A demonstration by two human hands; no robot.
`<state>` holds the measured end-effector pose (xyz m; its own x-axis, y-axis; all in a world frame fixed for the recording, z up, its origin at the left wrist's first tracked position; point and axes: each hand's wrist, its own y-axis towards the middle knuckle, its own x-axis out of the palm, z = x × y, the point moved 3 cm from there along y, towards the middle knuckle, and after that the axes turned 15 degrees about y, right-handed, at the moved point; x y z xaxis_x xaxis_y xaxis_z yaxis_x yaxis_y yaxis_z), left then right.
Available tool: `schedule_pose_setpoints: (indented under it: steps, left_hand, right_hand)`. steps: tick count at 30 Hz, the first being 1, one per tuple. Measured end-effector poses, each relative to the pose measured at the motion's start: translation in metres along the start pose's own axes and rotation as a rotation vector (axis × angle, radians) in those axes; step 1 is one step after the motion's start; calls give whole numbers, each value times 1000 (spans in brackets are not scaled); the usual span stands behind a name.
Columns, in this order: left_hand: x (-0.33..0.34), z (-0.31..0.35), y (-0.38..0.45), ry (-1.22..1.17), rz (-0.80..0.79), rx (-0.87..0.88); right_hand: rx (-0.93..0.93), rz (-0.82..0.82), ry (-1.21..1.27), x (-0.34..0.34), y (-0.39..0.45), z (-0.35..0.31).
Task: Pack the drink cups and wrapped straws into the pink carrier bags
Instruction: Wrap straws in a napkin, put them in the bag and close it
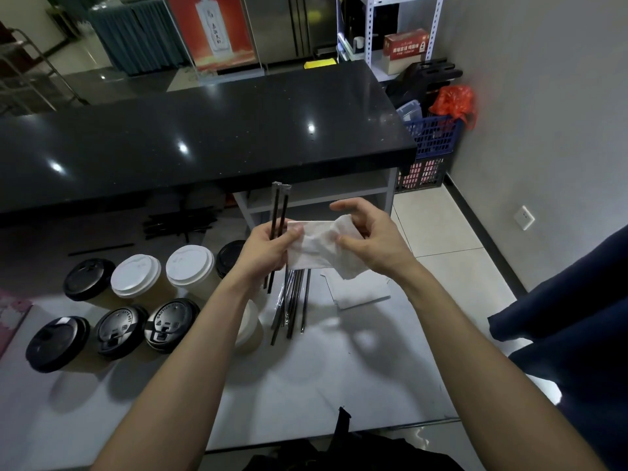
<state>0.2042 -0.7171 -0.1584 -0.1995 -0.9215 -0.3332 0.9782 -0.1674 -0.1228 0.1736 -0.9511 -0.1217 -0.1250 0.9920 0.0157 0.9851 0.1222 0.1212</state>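
My left hand (268, 248) grips two black wrapped straws (279, 207) upright and pinches one edge of a white napkin (316, 248). My right hand (368, 241) pinches the napkin's other, crumpled end between thumb and fingers, above the white table (306, 385). Several paper cups stand on the table's left, some with black lids (120, 331) and some with white lids (136, 275). More wrapped straws (294, 305) lie on the table below my hands. A pink carrier bag (12, 316) shows only as an edge at the far left.
More white napkins (360, 292) lie flat on the table right of the straws. A black counter (204, 141) rises behind the table, with loose straws (176, 224) on the shelf under it. Blue crates (431, 144) stand by the right wall. Dark cloth (577, 317) hangs at right.
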Motion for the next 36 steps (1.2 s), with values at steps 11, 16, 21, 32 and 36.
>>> schedule_pose_setpoints:
  steps: [11,16,21,32,36]
  left_hand:
    - [5,14,-7,38,-221,79]
    - [-1,18,-10,62,-175,100]
    - [-24,30,-17,79,56,0]
    - [-95,40,-33,69,262,51]
    - [-153,32,-43,144,281,181]
  right_hand:
    - [-149,-94,-446,21,9,-14]
    - [-61,-90,-540,13,15,-5]
    - [83,83,-301,13,18,8]
    - [59,163,203,135,48,-35]
    - [59,151,334,191,54,-38]
